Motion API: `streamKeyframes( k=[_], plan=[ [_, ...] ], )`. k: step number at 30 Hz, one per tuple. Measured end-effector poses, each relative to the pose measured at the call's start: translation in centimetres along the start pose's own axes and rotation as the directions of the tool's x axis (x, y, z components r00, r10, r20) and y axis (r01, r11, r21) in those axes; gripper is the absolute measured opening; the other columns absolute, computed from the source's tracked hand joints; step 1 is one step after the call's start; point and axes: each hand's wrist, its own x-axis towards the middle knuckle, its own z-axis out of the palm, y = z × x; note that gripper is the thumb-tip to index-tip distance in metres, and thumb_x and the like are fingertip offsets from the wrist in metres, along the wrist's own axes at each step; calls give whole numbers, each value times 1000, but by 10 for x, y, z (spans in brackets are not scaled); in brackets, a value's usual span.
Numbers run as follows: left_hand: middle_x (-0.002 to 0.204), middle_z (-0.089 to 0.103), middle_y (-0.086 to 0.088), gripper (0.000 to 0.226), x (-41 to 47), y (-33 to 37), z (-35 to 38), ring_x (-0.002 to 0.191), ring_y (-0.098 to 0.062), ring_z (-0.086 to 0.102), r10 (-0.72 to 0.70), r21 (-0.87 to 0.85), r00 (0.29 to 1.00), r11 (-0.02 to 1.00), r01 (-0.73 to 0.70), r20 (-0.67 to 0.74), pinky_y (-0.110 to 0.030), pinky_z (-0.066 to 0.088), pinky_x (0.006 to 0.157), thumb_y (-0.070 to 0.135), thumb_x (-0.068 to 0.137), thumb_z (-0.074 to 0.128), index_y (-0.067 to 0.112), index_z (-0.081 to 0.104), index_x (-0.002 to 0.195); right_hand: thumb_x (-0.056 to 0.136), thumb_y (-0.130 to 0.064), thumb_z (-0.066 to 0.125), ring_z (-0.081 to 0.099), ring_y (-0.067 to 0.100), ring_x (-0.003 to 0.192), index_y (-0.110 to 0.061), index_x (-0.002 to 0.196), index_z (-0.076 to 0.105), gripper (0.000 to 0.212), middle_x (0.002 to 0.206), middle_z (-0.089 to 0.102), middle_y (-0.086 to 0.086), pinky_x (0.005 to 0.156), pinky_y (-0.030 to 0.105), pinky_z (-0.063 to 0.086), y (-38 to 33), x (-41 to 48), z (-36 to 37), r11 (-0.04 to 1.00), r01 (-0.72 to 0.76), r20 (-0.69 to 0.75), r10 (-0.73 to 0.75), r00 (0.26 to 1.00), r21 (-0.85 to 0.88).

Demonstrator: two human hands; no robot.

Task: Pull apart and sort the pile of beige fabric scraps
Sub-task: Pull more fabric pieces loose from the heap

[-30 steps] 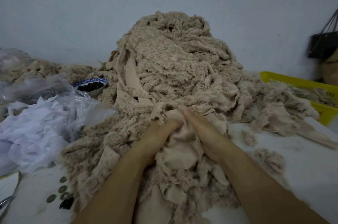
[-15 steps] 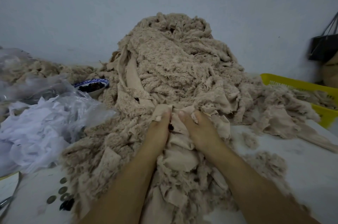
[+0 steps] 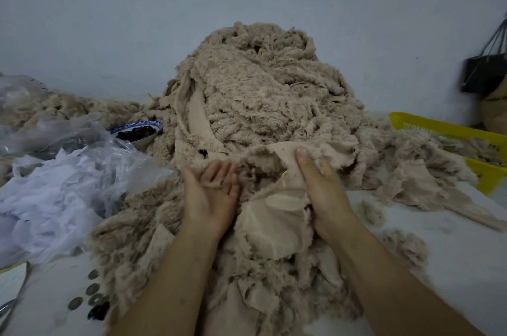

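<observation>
R grip: my R hand [image 3: 321,187] pinches the smooth-backed scrap [image 3: 274,217], thumb on top, centre frame.
L grip: L hand [image 3: 211,193] palm-up just left of centre, fingers curled round that scrap's fleecy edge.
Change: half a sec ago both hands sat knuckle to knuckle in one bunch; now they're drawn apart, w/ fleece showing btwn them.
Meaning: I judge this piece is peeling free; the sort has barely begun.
Pile: pile [image 3: 260,94] fills mid-frame up to the wall; the scrap lies on its near foot.
Around: yellow basket [image 3: 439,127] at right edge, some beige bits in it; bowl [image 3: 140,131] of dark stuff left of pile; plastic bags [image 3: 55,184] at left; round discs [image 3: 93,289] lower left on table [image 3: 452,253].
In the way: scrap's far edge looks tucked under pile strands, so it may drag neighbours along.
</observation>
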Motion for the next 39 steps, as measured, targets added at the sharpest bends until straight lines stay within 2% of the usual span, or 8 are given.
streamKeyframes(
  k=[3, 6, 12, 17, 20, 24, 27, 39],
  plan=[
    [107, 74, -10, 85, -12, -9, 11, 95, -19, 74, -65, 420, 991, 907, 9, 120, -28, 59, 73, 81, 84, 34, 10, 74, 106, 81, -62, 68, 66, 20, 114, -20, 129, 62, 63, 122, 71, 3, 97, 40, 55, 12, -5, 7, 963, 15, 53, 0, 999, -268],
    [115, 74, -6, 78, -23, -19, 13, 106, -19, 72, -131, 741, 973, 670, -56, 192, -31, 59, 84, 87, 67, 57, 26, 77, 111, 96, -43, 61, 73, 10, 75, -23, 103, 67, 22, 80, 76, -6, 63, 26, 57, 19, -7, 6, 892, 67, 199, 25, 980, -447],
    [103, 76, -15, 41, -14, -13, 9, 89, -25, 75, -79, 414, 994, 909, 38, 82, -32, 61, 64, 37, 83, 66, 7, 72, 111, 100, -49, 50, 64, -14, 82, -47, 89, 69, 21, 84, 70, -32, 77, 12, 49, 20, -14, 8, 667, 107, 398, 300, 867, -737],
    [107, 75, -15, 41, -19, -14, 11, 94, -24, 75, -40, 427, 983, 903, -42, 181, -30, 61, 67, 27, 81, 70, 5, 70, 115, 78, -82, 53, 63, -7, 109, -50, 110, 70, 48, 115, 69, -26, 93, 15, 50, 14, -14, 9, 852, -57, 332, 264, 906, -521],
    [101, 78, -4, 23, -23, -22, 13, 93, -15, 75, 31, 632, 979, 759, -154, 201, -23, 58, 69, 29, 89, 69, 16, 73, 108, 82, -79, 51, 62, -6, 110, -52, 110, 68, 42, 112, 70, -24, 81, 9, 48, 13, -12, 14, 867, -52, 173, 157, 972, -495],
    [97, 76, 19, 19, -29, -29, 15, 91, 2, 71, 50, 816, 973, 537, -216, 225, -14, 54, 73, 41, 98, 58, 30, 69, 110, 95, -54, 50, 64, 16, 111, -29, 113, 70, 37, 117, 70, -4, 96, 37, 52, 14, -1, 10, 870, -148, -108, 110, 988, -469],
    [142, 56, 12, 55, -30, -30, 17, 130, -8, 52, 51, 880, 986, 445, -167, 161, -30, 42, 111, 53, 97, 53, 24, 52, 144, 99, -48, 46, 60, 21, 118, -28, 119, 65, 34, 128, 64, -1, 104, 45, 48, 12, 2, 5, 920, -205, -178, 152, 972, -335],
    [107, 75, -16, 33, -35, -19, 18, 94, -28, 74, -148, 571, 969, 821, 9, 197, -37, 62, 75, 28, 91, 63, 9, 68, 118, 102, -38, 48, 75, 21, 90, -10, 113, 71, 38, 105, 76, 10, 69, 32, 61, 5, 8, -5, 927, -341, -153, 364, 919, 155]
  ],
)
